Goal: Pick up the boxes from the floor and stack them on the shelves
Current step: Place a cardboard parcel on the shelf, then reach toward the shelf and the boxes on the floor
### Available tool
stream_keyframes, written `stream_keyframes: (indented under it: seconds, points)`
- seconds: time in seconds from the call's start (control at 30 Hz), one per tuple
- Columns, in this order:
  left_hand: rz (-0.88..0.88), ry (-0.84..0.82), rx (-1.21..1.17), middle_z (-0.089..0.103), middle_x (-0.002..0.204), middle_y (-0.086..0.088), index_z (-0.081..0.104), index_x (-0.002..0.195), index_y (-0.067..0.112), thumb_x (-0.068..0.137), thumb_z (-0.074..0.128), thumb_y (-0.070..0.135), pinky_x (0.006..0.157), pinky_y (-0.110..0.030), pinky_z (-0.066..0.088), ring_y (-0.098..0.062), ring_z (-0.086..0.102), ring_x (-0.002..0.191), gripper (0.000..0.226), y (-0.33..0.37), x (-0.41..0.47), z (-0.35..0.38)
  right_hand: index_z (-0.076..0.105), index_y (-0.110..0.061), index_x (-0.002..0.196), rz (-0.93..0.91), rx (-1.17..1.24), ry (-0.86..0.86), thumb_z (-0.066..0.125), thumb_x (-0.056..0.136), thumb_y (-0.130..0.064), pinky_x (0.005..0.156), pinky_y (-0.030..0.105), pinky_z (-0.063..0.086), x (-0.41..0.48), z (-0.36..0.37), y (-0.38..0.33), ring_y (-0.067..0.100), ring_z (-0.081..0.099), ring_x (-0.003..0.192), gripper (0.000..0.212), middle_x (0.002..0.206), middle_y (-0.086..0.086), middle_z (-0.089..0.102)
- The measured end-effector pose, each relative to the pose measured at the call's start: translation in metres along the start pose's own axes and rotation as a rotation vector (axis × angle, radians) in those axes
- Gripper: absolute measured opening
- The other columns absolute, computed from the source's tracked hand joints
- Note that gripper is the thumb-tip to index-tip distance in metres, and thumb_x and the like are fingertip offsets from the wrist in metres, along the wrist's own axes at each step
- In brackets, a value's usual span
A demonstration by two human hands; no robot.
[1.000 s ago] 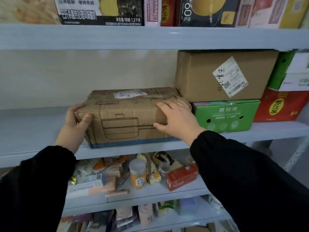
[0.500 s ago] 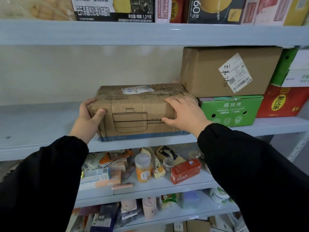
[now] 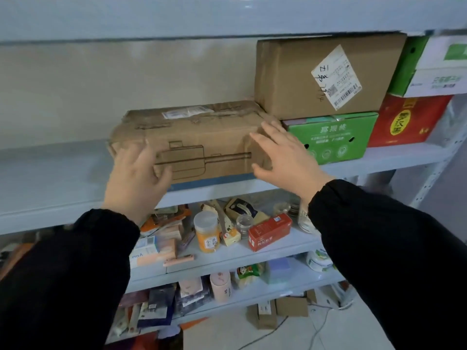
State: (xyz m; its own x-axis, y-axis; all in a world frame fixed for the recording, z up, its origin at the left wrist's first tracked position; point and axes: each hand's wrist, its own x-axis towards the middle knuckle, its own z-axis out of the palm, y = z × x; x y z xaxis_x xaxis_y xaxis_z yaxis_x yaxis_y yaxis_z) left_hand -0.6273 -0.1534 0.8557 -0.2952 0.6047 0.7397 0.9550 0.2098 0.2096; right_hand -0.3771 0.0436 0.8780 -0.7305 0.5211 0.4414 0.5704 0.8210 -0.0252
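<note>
A worn brown cardboard box (image 3: 199,137) with a pan outline printed on its front rests on the grey middle shelf (image 3: 50,178), against a green box (image 3: 333,137). My left hand (image 3: 137,178) hovers in front of the box's left end, fingers spread, holding nothing. My right hand (image 3: 283,155) is at the box's right front corner, fingers apart, just off or barely touching the cardboard. On the floor below lie small brown boxes (image 3: 278,311).
A larger brown box with a white label (image 3: 318,72) sits on the green box. A red box (image 3: 404,120) and green-white cartons (image 3: 434,66) stand to the right. Lower shelves hold jars, packets and a red carton (image 3: 269,231). A shelf upright (image 3: 434,170) stands at right.
Both hands have let go of the pan-print box and drawn back toward me with fingers spread. The box stays on the shelf. The view has tilted down.
</note>
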Motion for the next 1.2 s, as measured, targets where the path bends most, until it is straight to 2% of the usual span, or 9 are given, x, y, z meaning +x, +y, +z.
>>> stream_keyframes:
  seconds: [0.07,0.23,0.37,0.53,0.7,0.77,0.87,0.97,1.2]
  points:
    - [0.089,-0.204,-0.033,0.068,0.101,-0.006,0.069,0.121,0.016,0.092,0.048,0.042,0.082,-0.037,0.049,-0.031,0.062,0.098,0.045,0.034,-0.009,0.022,0.034,-0.027,0.159,0.031,0.048,-0.022,0.054,0.097,-0.049,0.123,0.041,0.025,-0.029,0.001,0.015,0.025,0.024,0.154,0.068,0.169,0.004,0.023]
    - [0.212,-0.553,-0.004,0.067,0.117,0.002,0.065,0.131,0.025,0.097,0.045,0.054,0.09,-0.038,0.05,-0.025,0.057,0.115,0.049,0.122,-0.021,0.088,0.044,-0.024,0.153,0.167,0.039,-0.16,0.053,0.091,-0.059,0.118,0.038,0.03,-0.107,0.007,0.073,0.023,0.039,0.146,0.071,0.16,0.005,0.042]
    - [0.312,-0.697,-0.005,0.065,0.121,0.0,0.065,0.128,0.027,0.096,0.046,0.057,0.094,-0.038,0.048,-0.027,0.055,0.117,0.048,0.215,-0.033,0.149,0.058,-0.022,0.142,0.359,0.075,-0.206,0.045,0.077,-0.067,0.11,0.042,0.042,-0.2,0.012,0.147,0.028,0.052,0.136,0.08,0.144,0.009,0.058]
    - [0.46,-0.875,-0.047,0.065,0.122,-0.004,0.062,0.132,0.029,0.088,0.039,0.062,0.093,-0.041,0.05,-0.03,0.055,0.117,0.06,0.358,-0.062,0.218,0.062,-0.021,0.133,0.676,0.026,-0.295,0.062,0.083,-0.059,0.103,0.039,0.042,-0.338,0.0,0.235,0.03,0.053,0.128,0.063,0.134,0.007,0.062]
    - [0.641,-1.044,-0.149,0.066,0.12,-0.006,0.065,0.12,0.024,0.091,0.041,0.056,0.086,-0.039,0.051,-0.03,0.061,0.109,0.05,0.507,-0.117,0.277,0.058,-0.024,0.137,1.063,0.024,-0.356,0.056,0.088,-0.061,0.094,0.033,0.041,-0.491,-0.016,0.29,0.026,0.051,0.128,0.062,0.133,0.004,0.061]
    - [0.699,-1.125,-0.186,0.067,0.121,-0.004,0.067,0.122,0.021,0.095,0.046,0.051,0.083,-0.037,0.051,-0.028,0.062,0.107,0.045,0.56,-0.146,0.297,0.056,-0.026,0.139,1.21,0.022,-0.352,0.058,0.089,-0.059,0.087,0.03,0.038,-0.55,-0.021,0.301,0.023,0.05,0.128,0.06,0.131,0.0,0.06]
    - [0.819,-1.207,-0.236,0.068,0.117,0.002,0.064,0.126,0.025,0.088,0.04,0.06,0.081,-0.037,0.051,-0.024,0.063,0.101,0.057,0.629,-0.187,0.324,0.054,-0.027,0.142,1.422,0.054,-0.34,0.056,0.088,-0.062,0.101,0.036,0.044,-0.626,-0.028,0.307,0.021,0.047,0.134,0.065,0.141,0.0,0.056]
    - [0.948,-1.285,-0.265,0.067,0.126,0.004,0.059,0.135,0.028,0.094,0.044,0.057,0.085,-0.037,0.051,-0.022,0.062,0.111,0.053,0.692,-0.223,0.347,0.052,-0.024,0.145,1.621,0.076,-0.337,0.058,0.089,-0.059,0.109,0.037,0.04,-0.684,-0.032,0.305,0.021,0.044,0.138,0.067,0.146,0.002,0.053]
    - [1.273,-1.445,-0.323,0.064,0.136,0.002,0.055,0.141,0.026,0.098,0.046,0.053,0.093,-0.036,0.048,-0.021,0.061,0.119,0.052,0.82,-0.304,0.366,0.051,-0.025,0.145,2.082,0.081,-0.249,0.057,0.089,-0.059,0.104,0.039,0.043,-0.788,-0.038,0.269,0.022,0.046,0.135,0.066,0.144,0.001,0.054]
